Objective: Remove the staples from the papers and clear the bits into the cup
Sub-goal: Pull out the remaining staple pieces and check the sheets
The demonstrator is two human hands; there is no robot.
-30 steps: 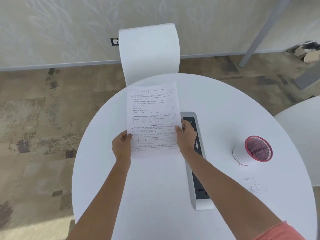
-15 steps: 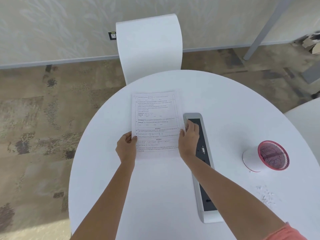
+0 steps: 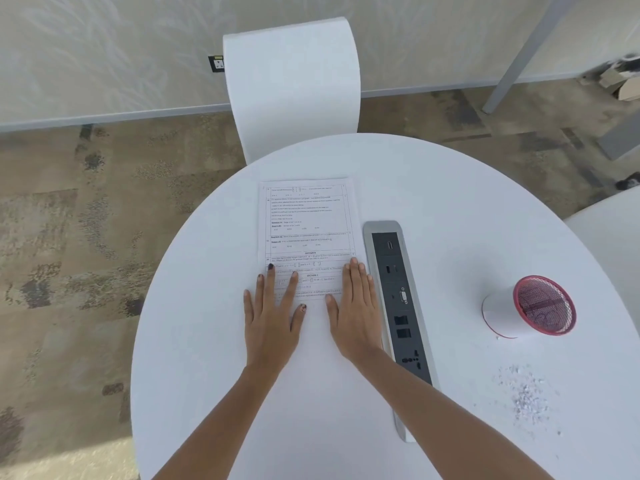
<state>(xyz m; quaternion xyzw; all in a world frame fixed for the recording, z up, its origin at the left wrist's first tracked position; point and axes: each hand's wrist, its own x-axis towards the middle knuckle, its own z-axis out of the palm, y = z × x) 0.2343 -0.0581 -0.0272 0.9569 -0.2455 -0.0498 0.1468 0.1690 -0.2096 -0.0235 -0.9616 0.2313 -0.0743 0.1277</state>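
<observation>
The printed papers (image 3: 306,223) lie flat on the round white table (image 3: 450,209), just left of its middle. My left hand (image 3: 273,313) rests palm down with spread fingers on the sheet's lower left part. My right hand (image 3: 355,306) lies flat, fingers together, on the lower right part. A red mesh cup (image 3: 540,306) with a white base lies tipped on its side at the right, its mouth facing me. A scatter of small pale bits (image 3: 524,393) covers the table in front of the cup. No staple is visible on the papers.
A grey power and socket strip (image 3: 398,306) is set into the table right beside my right hand. A white chair (image 3: 291,84) stands behind the table's far edge. Another white surface (image 3: 613,237) shows at the far right.
The papers went from held up in both hands to lying flat on the table. Both hands released the sheet's edges and now press flat on it.
</observation>
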